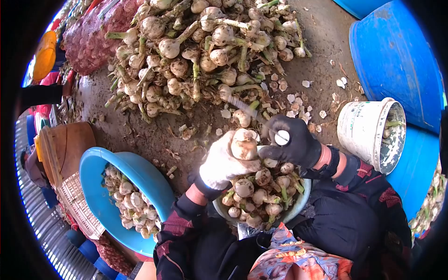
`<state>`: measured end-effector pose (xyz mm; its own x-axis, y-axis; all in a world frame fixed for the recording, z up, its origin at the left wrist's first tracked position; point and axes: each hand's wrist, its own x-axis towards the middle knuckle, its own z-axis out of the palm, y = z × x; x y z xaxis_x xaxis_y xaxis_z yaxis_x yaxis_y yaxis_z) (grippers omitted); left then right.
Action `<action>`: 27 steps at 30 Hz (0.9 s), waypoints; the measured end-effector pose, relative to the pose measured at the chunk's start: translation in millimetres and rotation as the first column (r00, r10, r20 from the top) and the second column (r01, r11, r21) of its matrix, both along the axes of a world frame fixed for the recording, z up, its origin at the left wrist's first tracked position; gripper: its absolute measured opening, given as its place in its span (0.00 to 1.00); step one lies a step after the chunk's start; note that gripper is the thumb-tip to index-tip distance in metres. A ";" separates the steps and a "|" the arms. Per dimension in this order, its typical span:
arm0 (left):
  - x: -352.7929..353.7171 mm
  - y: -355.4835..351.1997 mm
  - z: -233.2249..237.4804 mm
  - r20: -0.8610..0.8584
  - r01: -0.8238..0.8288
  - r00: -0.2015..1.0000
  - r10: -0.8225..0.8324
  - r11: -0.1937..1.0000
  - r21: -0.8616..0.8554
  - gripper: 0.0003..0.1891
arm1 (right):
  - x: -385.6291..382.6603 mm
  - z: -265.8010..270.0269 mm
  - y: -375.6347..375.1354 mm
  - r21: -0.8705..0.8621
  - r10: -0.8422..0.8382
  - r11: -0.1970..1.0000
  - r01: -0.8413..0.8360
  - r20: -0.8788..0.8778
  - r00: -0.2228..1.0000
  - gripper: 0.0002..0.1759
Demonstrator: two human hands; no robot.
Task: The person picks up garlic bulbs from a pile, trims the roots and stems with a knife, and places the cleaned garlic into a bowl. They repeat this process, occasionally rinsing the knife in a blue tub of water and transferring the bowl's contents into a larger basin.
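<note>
My left hand (225,161), in a white glove, holds a garlic bulb (244,144) above a bowl (304,198) of garlic at my lap. Close on its right, my right hand (294,142), in a black glove, is closed round a tool with a round white end. A blurred blade (242,106) extends up and left from that hand. Another bulb (241,118) lies just beyond the held one. A big heap of garlic (179,67) with stems covers the ground ahead.
A blue basin (158,172) with trimmed bulbs stands at the left, near a brown bucket (70,147). At the right are a white bucket (361,126) and large blue tubs (396,60). A red mesh sack (95,44) lies upper left; another person's dark sleeve (44,94) shows below.
</note>
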<state>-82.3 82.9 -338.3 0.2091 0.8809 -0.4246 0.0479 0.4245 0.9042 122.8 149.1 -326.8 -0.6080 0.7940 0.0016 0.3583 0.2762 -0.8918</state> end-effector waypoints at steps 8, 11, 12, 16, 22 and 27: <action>14.7 -7.3 7.9 -0.078 0.214 0.975 -0.208 0.974 0.075 0.31 | -8.3 -3.2 2.6 -0.712 -0.185 0.702 0.034 -0.136 0.973 0.15; 16.0 -14.0 -0.1 0.044 0.183 0.982 -0.186 0.981 0.063 0.33 | -7.7 0.2 2.7 -0.759 -0.269 0.647 0.074 -0.137 0.953 0.14; 15.7 -14.4 -1.4 0.106 0.181 0.977 -0.184 0.983 0.039 0.34 | -6.0 0.0 3.4 -0.758 -0.272 0.648 0.077 -0.136 0.953 0.14; 15.5 -3.6 4.0 0.126 0.260 0.960 -0.248 0.961 -0.090 0.37 | 6.9 6.4 5.1 -0.752 -0.349 0.645 0.138 -0.128 0.928 0.17; 0.5 0.6 -51.8 -0.246 -0.201 0.948 0.201 0.979 0.026 0.32 | 100.5 24.5 23.9 -0.535 -0.436 0.795 0.286 -0.177 0.882 0.13; -13.5 41.3 -50.5 -0.683 0.152 0.729 0.036 0.965 0.213 0.28 | 193.1 78.6 18.2 -0.257 -0.681 0.721 0.643 -0.093 0.727 0.13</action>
<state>-95.7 124.2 -388.8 0.0028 0.9677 -0.2522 0.7024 0.1776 0.6893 315.9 167.3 -248.2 0.0694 0.9869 -0.1460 0.2225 -0.1580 -0.9621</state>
